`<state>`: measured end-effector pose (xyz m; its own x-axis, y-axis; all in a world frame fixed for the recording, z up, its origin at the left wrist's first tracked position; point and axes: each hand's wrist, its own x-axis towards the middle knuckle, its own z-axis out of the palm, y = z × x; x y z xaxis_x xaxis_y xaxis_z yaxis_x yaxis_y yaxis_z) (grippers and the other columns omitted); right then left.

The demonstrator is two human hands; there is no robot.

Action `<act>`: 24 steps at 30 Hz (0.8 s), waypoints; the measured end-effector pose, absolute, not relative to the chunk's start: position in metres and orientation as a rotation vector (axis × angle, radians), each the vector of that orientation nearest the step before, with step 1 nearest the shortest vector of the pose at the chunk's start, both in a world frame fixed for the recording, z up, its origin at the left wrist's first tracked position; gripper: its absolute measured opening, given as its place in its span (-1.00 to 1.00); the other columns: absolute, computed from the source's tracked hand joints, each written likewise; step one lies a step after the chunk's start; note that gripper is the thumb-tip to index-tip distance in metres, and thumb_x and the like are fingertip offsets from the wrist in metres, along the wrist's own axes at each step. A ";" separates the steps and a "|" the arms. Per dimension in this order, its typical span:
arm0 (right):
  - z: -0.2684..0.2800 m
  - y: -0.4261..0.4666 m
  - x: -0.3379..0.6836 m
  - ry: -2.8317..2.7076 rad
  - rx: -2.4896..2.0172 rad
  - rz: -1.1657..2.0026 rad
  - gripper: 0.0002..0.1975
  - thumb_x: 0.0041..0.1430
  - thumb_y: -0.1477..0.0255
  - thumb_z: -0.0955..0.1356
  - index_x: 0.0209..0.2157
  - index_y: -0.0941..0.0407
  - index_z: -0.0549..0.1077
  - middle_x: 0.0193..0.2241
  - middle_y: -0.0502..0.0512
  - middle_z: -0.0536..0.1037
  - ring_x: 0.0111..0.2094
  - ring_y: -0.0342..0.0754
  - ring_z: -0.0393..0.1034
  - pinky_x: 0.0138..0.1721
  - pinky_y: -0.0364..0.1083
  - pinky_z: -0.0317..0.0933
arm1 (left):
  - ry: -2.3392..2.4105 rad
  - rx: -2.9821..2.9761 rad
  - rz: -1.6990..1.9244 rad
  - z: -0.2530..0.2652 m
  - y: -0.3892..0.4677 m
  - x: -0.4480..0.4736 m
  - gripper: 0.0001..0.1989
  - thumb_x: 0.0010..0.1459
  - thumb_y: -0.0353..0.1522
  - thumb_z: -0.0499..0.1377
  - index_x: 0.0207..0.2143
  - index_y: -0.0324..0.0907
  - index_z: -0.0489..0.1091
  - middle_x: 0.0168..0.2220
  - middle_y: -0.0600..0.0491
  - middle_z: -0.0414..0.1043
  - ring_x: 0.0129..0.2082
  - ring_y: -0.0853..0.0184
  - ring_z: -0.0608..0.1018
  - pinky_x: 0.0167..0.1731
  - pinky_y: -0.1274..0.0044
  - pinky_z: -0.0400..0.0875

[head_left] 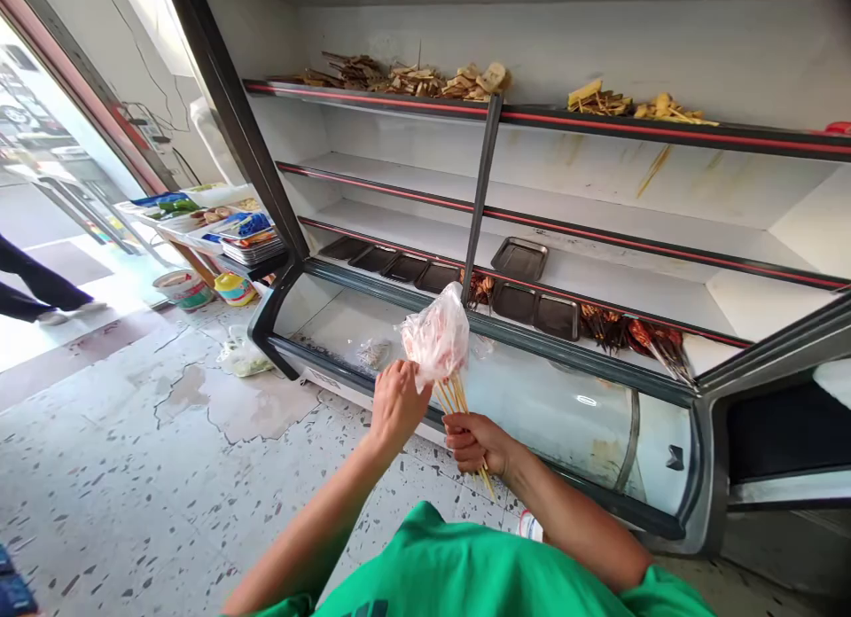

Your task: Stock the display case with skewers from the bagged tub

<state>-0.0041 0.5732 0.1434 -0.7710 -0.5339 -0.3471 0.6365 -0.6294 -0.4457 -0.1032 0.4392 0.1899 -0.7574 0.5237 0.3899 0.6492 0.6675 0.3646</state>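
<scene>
A bundle of wooden skewers [455, 395] is in front of me, its upper ends covered by a clear plastic bag [439, 333] with something pale pink inside. My right hand [475, 441] is closed around the bare sticks below the bag, and their lower ends poke out under my fist. My left hand [399, 400] grips the lower left edge of the bag, fingers bent against the plastic. Just beyond both hands is the curved glass front [532, 404] of a display case.
Skewered food [416, 81] lies in piles on the top shelf. Dark metal trays [522, 258] and sauced skewers [658, 342] line the lower ledge. At left stand a table with food trays [249, 245], buckets [184, 289] and a bag on the floor [243, 353]. A person's legs [40, 285] show near the doorway.
</scene>
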 end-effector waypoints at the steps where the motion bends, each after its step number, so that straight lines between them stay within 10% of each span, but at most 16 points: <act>1: 0.142 0.572 -0.012 0.709 0.264 -2.362 -0.57 0.18 0.35 0.24 -0.67 0.11 -0.05 -0.84 -0.25 -0.12 -0.82 -0.33 -0.40 -0.84 -0.30 -0.33 | -2.656 -0.917 -0.714 0.185 0.439 -0.113 -0.85 0.07 -0.29 0.09 -0.34 -0.16 0.35 -0.35 -0.08 0.40 -0.30 0.14 0.44 -0.27 0.38 0.26; 8: 0.147 0.588 -0.053 0.482 0.438 -2.339 -0.59 0.28 0.42 0.06 -0.67 0.10 -0.06 -0.82 -0.24 -0.20 -0.81 -0.34 -0.45 -0.83 -0.31 -0.43 | -2.488 -0.867 -0.499 0.193 0.447 -0.155 -0.60 0.03 -0.47 0.08 -0.03 -0.11 0.29 0.03 -0.10 0.32 -0.08 0.14 0.42 -0.22 0.41 0.33; 12: 0.151 0.596 -0.069 0.375 0.497 -2.399 -0.59 0.29 0.45 0.07 -0.66 0.09 -0.10 -0.81 -0.25 -0.20 -0.81 -0.36 -0.39 -0.82 -0.34 -0.35 | -2.448 -1.220 -0.221 0.200 0.454 -0.169 -0.77 0.07 -0.51 0.03 -0.26 -0.13 0.40 -0.28 -0.07 0.47 -0.26 0.20 0.49 -0.30 0.42 0.34; 20: 0.152 0.610 -0.081 0.281 0.483 -2.359 -0.59 0.29 0.43 0.08 -0.65 0.08 -0.11 -0.81 -0.25 -0.19 -0.81 -0.36 -0.39 -0.82 -0.31 -0.36 | -2.317 -0.720 -1.652 0.181 0.482 -0.166 -0.74 0.01 -0.36 0.10 -0.19 -0.15 0.32 -0.38 0.06 0.51 -0.39 0.34 0.52 -0.35 0.53 0.36; 24: 0.155 0.618 -0.082 0.261 0.457 -2.381 -0.60 0.30 0.44 0.09 -0.64 0.08 -0.08 -0.80 -0.26 -0.19 -0.80 -0.37 -0.39 -0.80 -0.32 -0.35 | -2.483 -0.770 -1.699 0.184 0.485 -0.170 -0.74 0.02 -0.28 0.14 -0.20 -0.17 0.34 -0.50 0.09 0.47 -0.53 0.40 0.47 -0.49 0.58 0.31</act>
